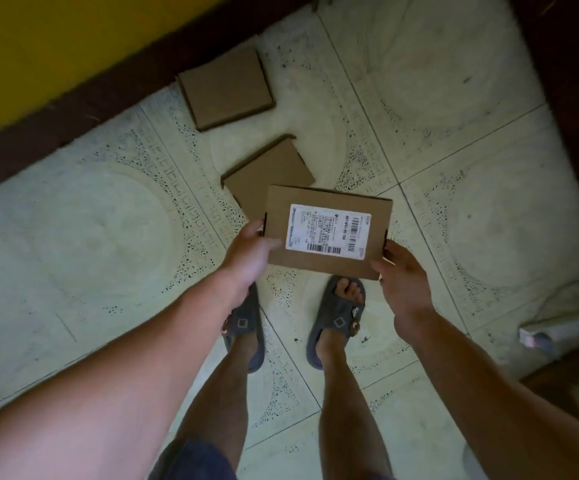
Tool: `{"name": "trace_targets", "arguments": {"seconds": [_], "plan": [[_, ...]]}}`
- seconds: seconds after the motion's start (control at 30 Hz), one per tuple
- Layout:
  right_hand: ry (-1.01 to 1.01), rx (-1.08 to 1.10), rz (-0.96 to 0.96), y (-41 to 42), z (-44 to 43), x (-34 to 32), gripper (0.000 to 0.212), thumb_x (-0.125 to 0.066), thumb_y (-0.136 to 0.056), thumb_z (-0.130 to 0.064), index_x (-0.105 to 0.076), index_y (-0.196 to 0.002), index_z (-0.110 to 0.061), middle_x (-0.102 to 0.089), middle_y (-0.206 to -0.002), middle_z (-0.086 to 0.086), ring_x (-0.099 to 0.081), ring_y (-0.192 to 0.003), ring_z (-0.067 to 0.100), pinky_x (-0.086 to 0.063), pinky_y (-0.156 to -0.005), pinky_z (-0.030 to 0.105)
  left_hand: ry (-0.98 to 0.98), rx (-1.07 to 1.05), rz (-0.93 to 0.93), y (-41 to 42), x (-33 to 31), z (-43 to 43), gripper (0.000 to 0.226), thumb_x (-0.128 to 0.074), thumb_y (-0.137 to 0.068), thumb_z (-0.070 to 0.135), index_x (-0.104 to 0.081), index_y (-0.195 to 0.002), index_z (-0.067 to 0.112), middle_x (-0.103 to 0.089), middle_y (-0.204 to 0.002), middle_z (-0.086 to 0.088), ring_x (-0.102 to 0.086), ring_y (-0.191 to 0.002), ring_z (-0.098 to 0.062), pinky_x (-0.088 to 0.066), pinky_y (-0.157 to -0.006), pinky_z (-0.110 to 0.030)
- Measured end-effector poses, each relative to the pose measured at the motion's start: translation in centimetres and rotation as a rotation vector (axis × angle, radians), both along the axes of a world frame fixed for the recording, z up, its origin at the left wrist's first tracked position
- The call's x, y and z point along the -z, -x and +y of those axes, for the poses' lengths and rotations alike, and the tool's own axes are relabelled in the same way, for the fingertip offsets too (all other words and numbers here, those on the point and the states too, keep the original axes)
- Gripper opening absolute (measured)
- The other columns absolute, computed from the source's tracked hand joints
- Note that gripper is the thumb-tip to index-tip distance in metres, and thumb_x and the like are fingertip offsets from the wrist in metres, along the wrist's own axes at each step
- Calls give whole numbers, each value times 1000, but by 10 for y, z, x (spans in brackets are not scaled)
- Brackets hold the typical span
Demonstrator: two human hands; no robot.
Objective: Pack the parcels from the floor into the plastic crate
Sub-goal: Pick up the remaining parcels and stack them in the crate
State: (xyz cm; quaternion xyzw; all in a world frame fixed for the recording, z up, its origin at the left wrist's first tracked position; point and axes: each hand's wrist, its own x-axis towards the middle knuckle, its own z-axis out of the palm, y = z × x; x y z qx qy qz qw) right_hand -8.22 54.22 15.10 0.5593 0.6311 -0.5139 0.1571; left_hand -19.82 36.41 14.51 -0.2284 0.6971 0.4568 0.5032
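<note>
- Your left hand (250, 252) grasps the left edge of a flat cardboard parcel (328, 263), thumb lying across its top face.
- Your right hand (402, 271) grasps the same parcel at its near right corner, fingers curled round the edge.
- The parcel is held off the floor between your 2 hands, roughly level, with its white shipping label (326, 232) and barcodes facing up.
- It sits above and just ahead of your feet, which are in dark slippers (336, 320).
- A 2nd parcel (269, 171), plain brown, lies on the tiled floor (90, 220); the held parcel hides its near corner.
- A 3rd parcel (225, 88), also plain brown, lies flat further off, close to the dark skirting (73, 109) under the yellow wall (56, 36), apart from the 2nd.
- A pale object (551, 327) lies at the right edge of the floor, too blurred to tell what it is.
</note>
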Motion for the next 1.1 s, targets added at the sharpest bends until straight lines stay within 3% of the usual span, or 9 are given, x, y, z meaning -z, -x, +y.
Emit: {"name": "trace_targets", "arguments": {"seconds": [0.1,0.23,0.4,0.5,0.63,0.7,0.8,0.93,1.1], "plan": [[28,49,51,8,-18,-39,18,-61,-88,-22,-65,-94,-39,-67,-92,-23,-62,-94,5,-47,-84,25,20,-68,69,1,-41,-26,22,-53,-93,15,-53,-112,27,-61,-110,7,-56,-95,-10,-41,-80,-30],[55,-27,98,20,-43,-83,25,-60,-88,-18,-63,-90,-43,-65,-95,-25,-61,-104,12,-46,-96,34,39,-174,157,-6,-86,-64,43,-59,-87,21,-50,-130,20,-60,-119,8,-55,-105,-13,-39,-77,-26],[90,-235,163,26,-80,-127,34,-58,-91,-14,-63,-81,-46,-64,-87,-28,-61,-99,13,-46,-89,31,90,-332,200,-39,-139,-116,52,-55,-93,16,-40,-143,18,-53,-133,4,-51,-109,-14,-39,-77,-24],[85,-363,171,23,-107,-146,31,-56,-92,-12,-63,-94,-42,-65,-91,-20,-61,-101,15,-46,-83,30,116,-423,209,-70,-162,-152,54,-55,-93,16,-39,-145,17,-48,-144,-2,-47,-113,-10,-37,-93,-25],[107,-537,194,22,-155,-167,27,-55,-95,-15,-63,-108,-37,-66,-98,-16,-61,-99,13,-48,-79,26,141,-575,206,-111,-189,-204,54,-55,-93,21,-40,-145,22,-46,-147,1,-49,-125,-17,-37,-109,-40],[105,-624,203,22,-186,-174,28,-56,-94,-14,-65,-114,-31,-67,-107,-9,-63,-104,16,-51,-84,31,154,-672,198,-130,-196,-234,52,-58,-90,22,-46,-141,25,-52,-142,3,-52,-123,-18,-38,-109,-43],[70,-770,208,19,-244,-183,29,-55,-92,-15,-66,-110,-35,-68,-110,-8,-64,-99,12,-54,-88,39,145,-789,208,-162,-207,-286,48,-59,-86,24,-56,-133,30,-61,-131,6,-56,-119,-16,-40,-108,-45],[32,-874,230,0,-335,-195,25,-57,-88,-14,-63,-103,-34,-66,-101,-5,-62,-92,17,-51,-85,42,119,-976,245,-209,-228,-365,39,-61,-68,34,-71,-105,42,-69,-115,13,-60,-112,-11,-42,-104,-40],[22,-972,222,-44,-460,-208,23,-58,-87,-19,-62,-103,-35,-65,-99,-9,-61,-87,17,-50,-80,38,65,-1198,254,-276,-252,-476,45,-62,-60,29,-68,-104,33,-67,-118,11,-59,-112,-10,-43,-97,-31]]}}
